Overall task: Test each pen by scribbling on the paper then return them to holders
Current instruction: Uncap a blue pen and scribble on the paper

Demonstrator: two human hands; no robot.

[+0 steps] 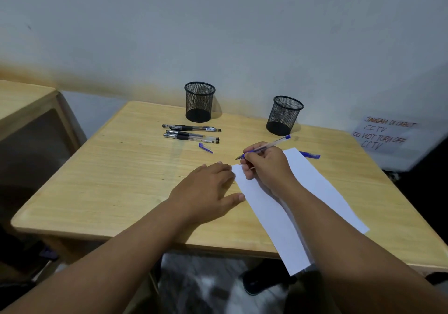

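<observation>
Two mesh holders [199,102] stand far on the table [121,168]. Right hand [265,165] grips a blue pen [271,146] over the paper [315,182]; left hand [208,192] lies flat, fingers relaxed, touching its edge.

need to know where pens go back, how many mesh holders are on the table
2. One black mesh holder stands at the table's far edge behind the black pens; the other holder stands to its right, beyond the right hand. Both look empty.

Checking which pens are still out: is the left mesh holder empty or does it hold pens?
Empty. The left mesh holder stands upright with nothing rising above its rim; through the mesh only its dark base shows.
</observation>
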